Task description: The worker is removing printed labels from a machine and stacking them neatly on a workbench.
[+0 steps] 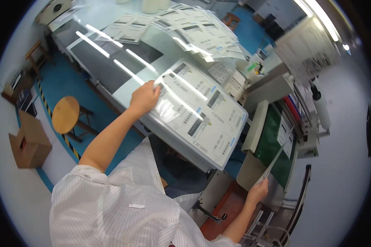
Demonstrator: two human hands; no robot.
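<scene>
The left hand (144, 97) lies with fingers spread flat on the upper left edge of a large printed sheet (202, 111), pressing it against the glossy worktop (111, 70). The sheet, white with rows of small dark and blue blocks, lies across the worktop's near corner. The right hand (258, 192) is lower right, pinching the bottom edge of a thin clear sheet (274, 162) that stands up over a green mat (272, 144). Further up the worktop, more printed sheets (193, 29) lie fanned in an overlapping pile. To the left, on the blue floor (62, 82), stand a round wooden stool (65, 114) and a brown cardboard box (29, 140).
</scene>
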